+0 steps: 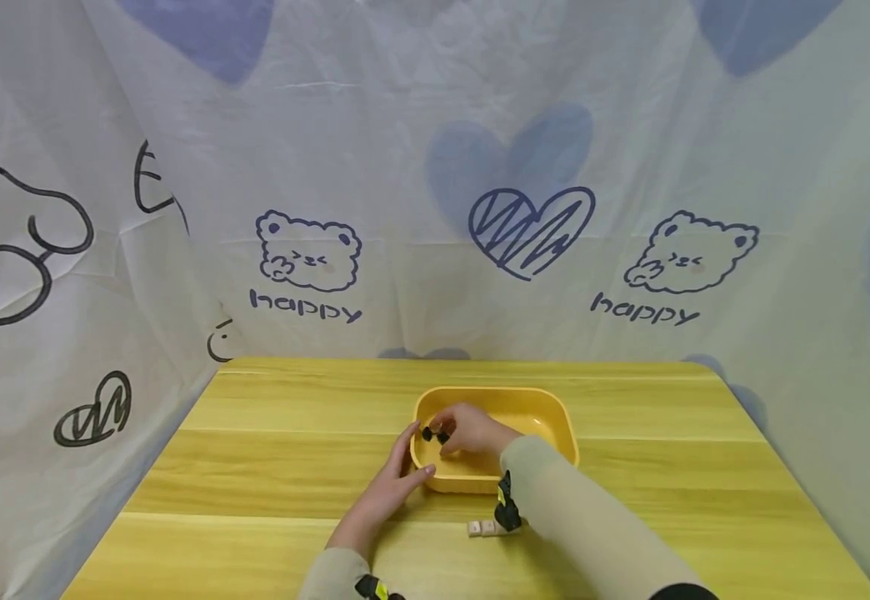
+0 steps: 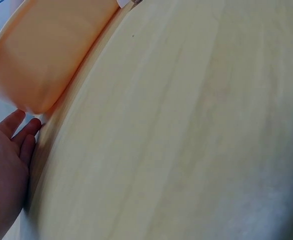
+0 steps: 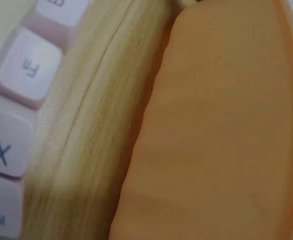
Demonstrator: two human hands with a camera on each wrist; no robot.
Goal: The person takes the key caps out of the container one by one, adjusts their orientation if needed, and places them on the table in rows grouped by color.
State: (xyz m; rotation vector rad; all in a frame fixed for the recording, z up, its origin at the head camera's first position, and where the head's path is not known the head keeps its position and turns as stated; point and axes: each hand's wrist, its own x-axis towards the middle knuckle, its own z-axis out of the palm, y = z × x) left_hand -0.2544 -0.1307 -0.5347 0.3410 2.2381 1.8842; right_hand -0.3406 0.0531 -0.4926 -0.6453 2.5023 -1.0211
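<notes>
A yellow plastic tray (image 1: 559, 414) stands in the middle of the wooden table (image 1: 270, 442). My right hand (image 1: 442, 432) is over the tray's left part and pinches a small black piece (image 1: 432, 434) between its fingertips. My left hand (image 1: 407, 464) lies against the tray's near-left corner, thumb on the front wall and fingers along the left side. In the left wrist view the fingers (image 2: 22, 131) are straight beside the tray's outer wall (image 2: 46, 55). The right wrist view shows only the tray wall (image 3: 221, 130) and keycaps; the right hand itself is out of that view.
A short row of pale keycaps (image 1: 482, 527) lies on the table just in front of the tray, under my right wrist; up close they show printed letters (image 3: 26, 67). A printed cloth backdrop (image 1: 435, 208) closes in the table behind and at both sides.
</notes>
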